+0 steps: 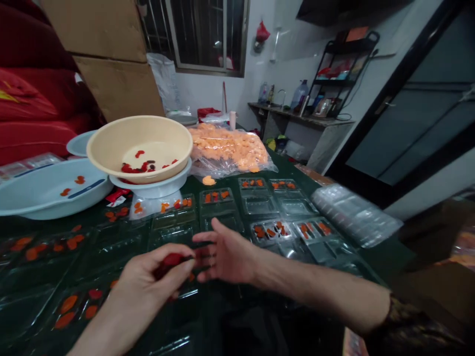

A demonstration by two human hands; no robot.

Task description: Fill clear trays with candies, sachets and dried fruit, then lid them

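Hand on the left (152, 277) clamped on a dark red piece (171, 260), thumb and fingers pinching it, held over the trays. Right hand (226, 254) open, fingers spread, nothing in it, just beside the left hand but not touching it. Dark patterned sleeve (393, 316) at the right wrist.

Under both hands: clear plastic blister trays (174, 232) side by side on a dark green desk (386, 257). Left of the left hand, tray cells hold orange and red pieces (69, 304). Ahead of the right hand, more trays (272, 231) with small orange-red pieces in their upper cells. Right of those, blurred stack of clear trays (354, 215).

Ahead of the left hand, beige plastic basin (139, 141) sits on a white bowl (152, 187), red pieces (139, 168) in its bottom. Further left, pale blue basin (52, 193) with a few orange pieces (72, 185). Beyond the right hand, clear bag of orange pieces (228, 148), one loose piece (209, 180) just in front of it. Past the desk, wall shelf (297, 116) with bottles.
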